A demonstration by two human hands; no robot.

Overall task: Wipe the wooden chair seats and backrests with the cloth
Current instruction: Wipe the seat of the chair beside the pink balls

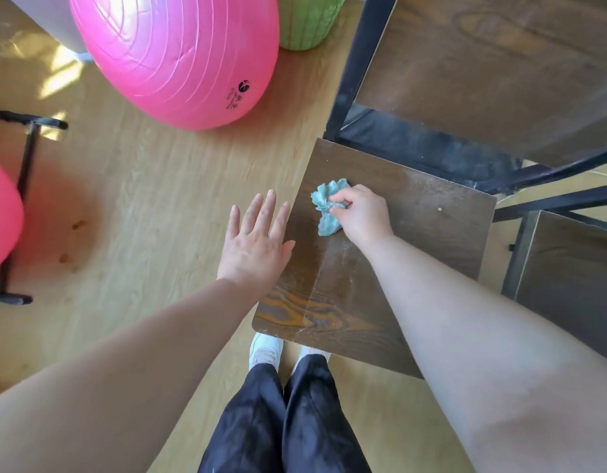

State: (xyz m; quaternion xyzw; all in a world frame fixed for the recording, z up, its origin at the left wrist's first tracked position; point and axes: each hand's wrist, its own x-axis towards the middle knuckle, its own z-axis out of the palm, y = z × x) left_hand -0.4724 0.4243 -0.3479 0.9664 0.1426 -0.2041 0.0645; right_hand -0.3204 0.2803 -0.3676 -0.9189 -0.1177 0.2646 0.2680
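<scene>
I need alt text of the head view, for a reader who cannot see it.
Seen from above, a person's right hand grips a crumpled blue cloth on a dusty wooden chair seat, the open left hand at its left edge. A pink ball lies nearby.

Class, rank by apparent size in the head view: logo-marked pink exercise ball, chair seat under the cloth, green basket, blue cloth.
1. chair seat
2. pink exercise ball, cropped, farther: unsure against seat
3. green basket, cropped
4. blue cloth
</scene>
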